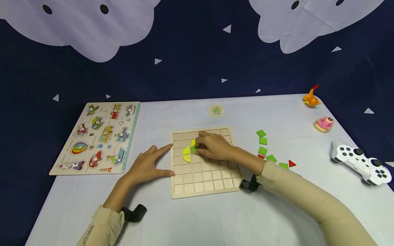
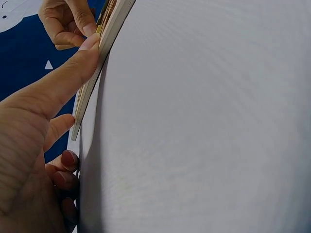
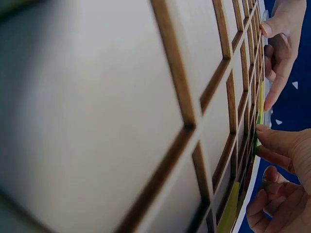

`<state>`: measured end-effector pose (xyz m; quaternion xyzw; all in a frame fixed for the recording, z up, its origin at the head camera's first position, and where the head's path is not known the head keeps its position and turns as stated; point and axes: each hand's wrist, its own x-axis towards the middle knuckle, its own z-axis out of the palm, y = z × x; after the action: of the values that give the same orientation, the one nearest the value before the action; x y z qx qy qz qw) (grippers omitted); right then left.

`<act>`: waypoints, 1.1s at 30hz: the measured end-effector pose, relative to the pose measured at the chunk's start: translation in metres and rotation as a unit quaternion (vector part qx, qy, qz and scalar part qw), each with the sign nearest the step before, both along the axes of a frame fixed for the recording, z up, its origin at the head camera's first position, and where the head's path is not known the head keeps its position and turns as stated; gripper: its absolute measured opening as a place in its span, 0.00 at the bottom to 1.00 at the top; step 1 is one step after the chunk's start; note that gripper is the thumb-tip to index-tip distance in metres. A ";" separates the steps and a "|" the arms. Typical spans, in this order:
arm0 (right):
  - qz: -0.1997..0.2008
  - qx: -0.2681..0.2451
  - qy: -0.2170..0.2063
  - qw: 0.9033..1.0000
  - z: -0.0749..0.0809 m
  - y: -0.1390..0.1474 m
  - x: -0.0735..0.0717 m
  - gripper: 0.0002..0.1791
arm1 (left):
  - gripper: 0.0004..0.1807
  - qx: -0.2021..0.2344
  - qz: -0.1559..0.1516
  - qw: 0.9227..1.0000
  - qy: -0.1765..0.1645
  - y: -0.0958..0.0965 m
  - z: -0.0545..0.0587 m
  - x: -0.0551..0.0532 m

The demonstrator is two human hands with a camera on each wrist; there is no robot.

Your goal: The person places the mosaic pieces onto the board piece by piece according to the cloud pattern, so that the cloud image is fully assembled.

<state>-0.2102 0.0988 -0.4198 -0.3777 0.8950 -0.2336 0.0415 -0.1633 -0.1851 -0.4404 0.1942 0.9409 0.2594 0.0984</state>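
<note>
A wooden grid board (image 1: 209,181) lies flat on the white table. My left hand (image 1: 149,164) braces its left edge with an outstretched thumb and index finger. Over the board's upper middle, my right hand (image 1: 212,145) pinches a green square tile (image 1: 193,149) between thumb and finger, down at the grid. Rounded yellow pieces (image 1: 186,154) sit in cells beside that tile, at its left and above. Another yellow piece (image 3: 228,208) shows in the grid in the right wrist view; my right hand covers that part of the board from the head view.
Loose green squares (image 1: 263,150) and red triangles (image 1: 291,163) lie right of the board. A small pattern card (image 1: 217,111) is behind it. A vehicle puzzle board (image 1: 101,136) lies at left; a white game controller (image 1: 360,162), pink toy (image 1: 324,124) and orange toy (image 1: 311,99) at right.
</note>
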 end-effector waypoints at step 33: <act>-0.233 0.066 0.007 0.970 0.023 0.189 -0.010 0.14 | 0.55 -0.005 0.014 1.000 -0.012 0.002 -0.001 0.002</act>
<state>-0.2199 0.2882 -0.3969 -0.1567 0.9721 -0.1747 0.0042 -0.1616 -0.1831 -0.4412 0.1779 0.9435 0.2583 0.1068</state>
